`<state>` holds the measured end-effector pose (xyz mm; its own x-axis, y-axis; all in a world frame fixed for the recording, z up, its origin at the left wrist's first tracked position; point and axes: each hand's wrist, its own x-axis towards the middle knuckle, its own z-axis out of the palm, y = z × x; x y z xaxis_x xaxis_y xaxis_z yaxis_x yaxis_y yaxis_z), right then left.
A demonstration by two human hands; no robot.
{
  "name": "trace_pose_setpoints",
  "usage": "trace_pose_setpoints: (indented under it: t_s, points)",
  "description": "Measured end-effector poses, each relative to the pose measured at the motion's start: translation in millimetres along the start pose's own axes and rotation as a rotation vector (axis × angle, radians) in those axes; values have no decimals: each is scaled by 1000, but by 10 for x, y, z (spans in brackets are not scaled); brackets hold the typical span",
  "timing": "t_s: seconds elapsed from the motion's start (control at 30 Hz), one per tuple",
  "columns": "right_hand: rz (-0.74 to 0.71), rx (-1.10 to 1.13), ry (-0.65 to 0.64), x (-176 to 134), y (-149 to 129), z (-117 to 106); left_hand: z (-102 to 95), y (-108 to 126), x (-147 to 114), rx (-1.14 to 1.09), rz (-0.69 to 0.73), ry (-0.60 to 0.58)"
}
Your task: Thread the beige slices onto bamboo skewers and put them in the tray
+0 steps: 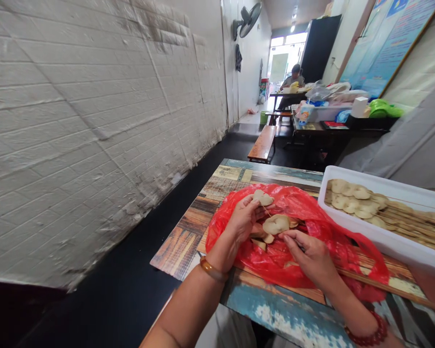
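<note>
My left hand (243,218) is pinched on a thin skewer that carries a pale, folded slice (263,197) at its tip. Between both hands is a pale, round, floppy slice (276,224), its edge held in the closed fingertips of my right hand (310,253). What kind of food the slices are, I cannot tell. Both hands are over an opened red plastic bag (286,198), where more pale pieces (263,241) lie. Bare wooden skewers (380,281) rest on the table at the right, partly under the bag.
A white plastic tub (380,181) at the right holds several loaded skewers (358,199). The bag lies on a patchwork-patterned table (183,241). Beyond stand a wooden bench (264,142) and a cluttered dark table (311,128). Farther back, a person (293,82) sits. A white brick-patterned wall (105,121) runs along the left.
</note>
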<state>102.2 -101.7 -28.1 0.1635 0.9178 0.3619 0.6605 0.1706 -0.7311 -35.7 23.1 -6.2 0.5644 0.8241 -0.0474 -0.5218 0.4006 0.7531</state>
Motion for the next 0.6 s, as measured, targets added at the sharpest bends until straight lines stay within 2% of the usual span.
trace_pose_setpoints:
  t_s: [0.6]
  points:
    - [59,-4,1,7,23,3,36,-5,-31,17,16,-32]
